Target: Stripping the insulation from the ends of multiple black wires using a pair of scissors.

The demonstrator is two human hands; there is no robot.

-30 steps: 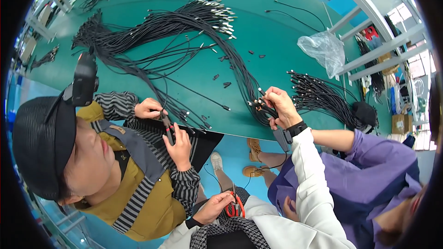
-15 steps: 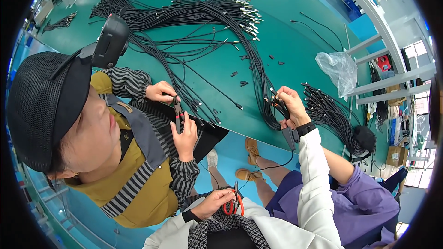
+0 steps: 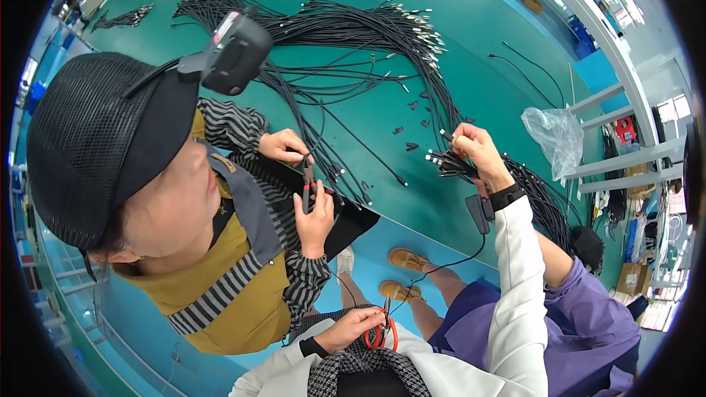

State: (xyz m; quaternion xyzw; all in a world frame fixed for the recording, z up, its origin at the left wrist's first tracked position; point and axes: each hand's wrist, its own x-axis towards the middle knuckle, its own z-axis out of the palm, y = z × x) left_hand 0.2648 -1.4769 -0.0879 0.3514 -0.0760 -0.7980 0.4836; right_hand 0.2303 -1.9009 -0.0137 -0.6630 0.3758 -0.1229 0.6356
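My right hand (image 3: pixel 476 153), reaching over the table's near edge, is closed round a bundle of black cables (image 3: pixel 450 165) whose metal-tipped ends point left. One black cable end stands out at its fingertips. Down near my lap, my left hand (image 3: pixel 351 328) is closed on a pair of red-handled pliers (image 3: pixel 382 334), jaws pointing up. Some of their handle is hidden by my fingers. Several small black pieces (image 3: pixel 412 146) lie on the green table just left of the bundle. More black cables (image 3: pixel 540 195) spread on the table behind my right wrist.
At left a co-worker in a black cap (image 3: pixel 95 140) works a cable with red-and-black pliers (image 3: pixel 309 180). A large heap of black cables (image 3: pixel 353 26) covers the far table. A clear plastic bag (image 3: pixel 555 140) lies beside a metal frame (image 3: pixel 625 165). A person in purple (image 3: pixel 573 316) sits at right.
My right hand has lifted the cable bundle away from the long strands on the table, and one cable end now sticks out leftward. The view has shifted; my left hand still holds the pliers.
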